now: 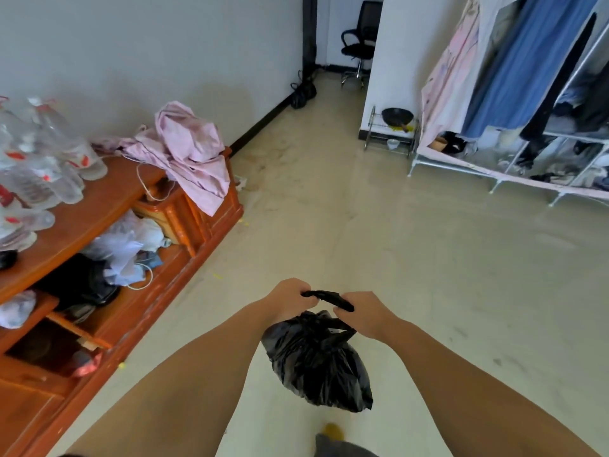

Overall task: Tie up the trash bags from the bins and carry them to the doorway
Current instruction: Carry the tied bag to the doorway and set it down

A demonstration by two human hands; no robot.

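A person's left hand (290,300) and right hand (361,313) each clench one end of a twisted black handle, from which one full black trash bag (318,361) hangs clear of the pale floor (395,258). To the left, a cluster of clear plastic bottles (43,159) with red labels, their print too blurred to read, crowds an orange wooden cabinet (108,196) beside a heap of pink cloth (188,150). A second black bag (302,94) sits by the far wall near one office chair (359,44). Clothes hang on a rack (527,94) at right.

Bare forearms, no sleeves; grey trouser leg (342,449), yellow-brown shoe (333,432).
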